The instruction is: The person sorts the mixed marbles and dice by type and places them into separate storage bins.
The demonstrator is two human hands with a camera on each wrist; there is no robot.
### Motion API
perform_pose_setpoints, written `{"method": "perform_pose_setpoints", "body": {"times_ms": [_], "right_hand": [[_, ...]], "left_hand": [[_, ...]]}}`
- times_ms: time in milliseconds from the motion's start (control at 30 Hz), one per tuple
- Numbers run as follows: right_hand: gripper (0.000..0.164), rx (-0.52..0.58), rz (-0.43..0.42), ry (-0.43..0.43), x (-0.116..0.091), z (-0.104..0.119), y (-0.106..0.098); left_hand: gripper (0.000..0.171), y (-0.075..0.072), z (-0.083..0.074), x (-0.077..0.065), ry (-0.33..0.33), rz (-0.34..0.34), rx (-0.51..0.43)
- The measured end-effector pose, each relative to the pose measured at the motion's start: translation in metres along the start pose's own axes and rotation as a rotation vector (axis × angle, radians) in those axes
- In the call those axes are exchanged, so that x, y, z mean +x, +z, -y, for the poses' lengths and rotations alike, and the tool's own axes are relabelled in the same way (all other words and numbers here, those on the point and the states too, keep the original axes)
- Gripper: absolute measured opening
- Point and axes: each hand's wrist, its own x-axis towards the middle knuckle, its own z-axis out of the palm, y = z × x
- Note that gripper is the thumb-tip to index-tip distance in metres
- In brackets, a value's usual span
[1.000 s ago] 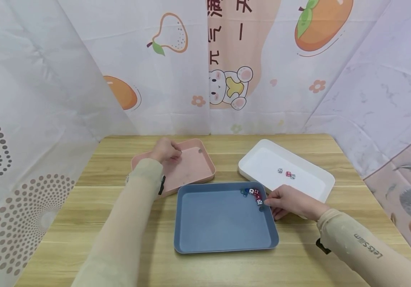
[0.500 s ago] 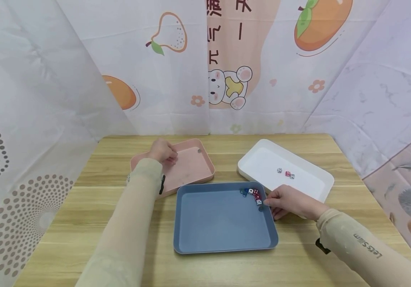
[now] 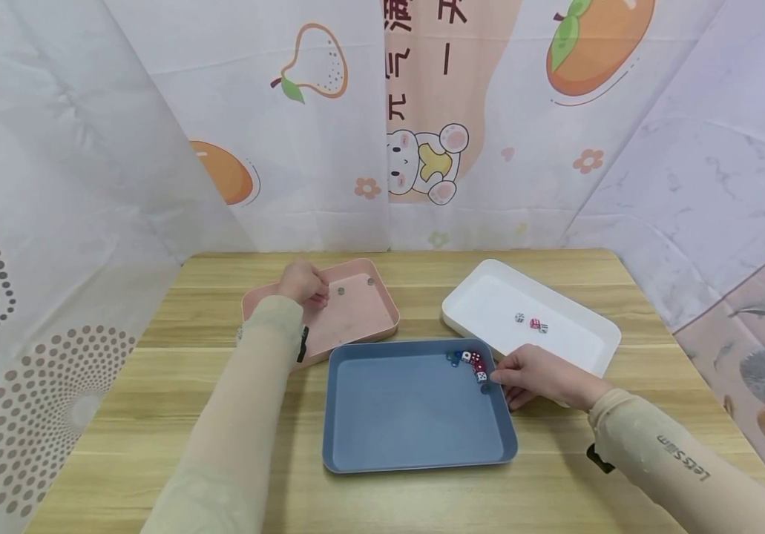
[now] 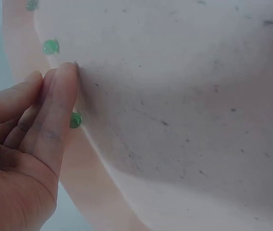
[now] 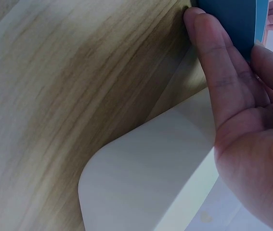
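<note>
My left hand (image 3: 305, 284) is inside the pink tray (image 3: 355, 326), close to its far wall. In the left wrist view, the left hand's fingers (image 4: 54, 115) are extended and close together, with the thumb near them; nothing shows between them. Green glass marbles (image 4: 50, 46) lie along that wall, one partly hidden behind the fingers. At the right wall of the blue tray (image 3: 415, 411), my right hand (image 3: 542, 377) grips the rim, thumb on the inner side and fingers (image 5: 213, 43) outside. Red and white dice (image 3: 475, 363) and small blue and dark pieces sit in that tray's far right corner.
A white tray (image 3: 489, 289) stands at the back right, holding a red die (image 3: 535, 324) and two pale dice. The blue tray is right beside both other trays. All rest on a wooden table (image 3: 415, 504), with a printed curtain (image 3: 355, 215) behind.
The left hand has shifted slightly left, and a marble now shows just to its right in the pink tray. The right hand stays on the blue tray.
</note>
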Motion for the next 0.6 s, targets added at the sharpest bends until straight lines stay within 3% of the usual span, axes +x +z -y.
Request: {"method": "perform_pose_setpoints", "body": {"times_ms": [267,467,600], "right_hand": [[0.02,-0.004,-0.003,0.002,-0.001,0.002,0.0],[0.02,-0.006,-0.003,-0.001,-0.001,0.002,0.0],[0.02,-0.007,-0.004,0.001,-0.001,0.002,0.0]], "left_hand": [[0.025,-0.004,-0.009,-0.008,0.082,0.002,0.047],[0.028,-0.007,-0.022,-0.023,0.138,0.044,-0.018],[0.027,-0.009,-0.026,-0.028,0.137,0.059,-0.029]]}}
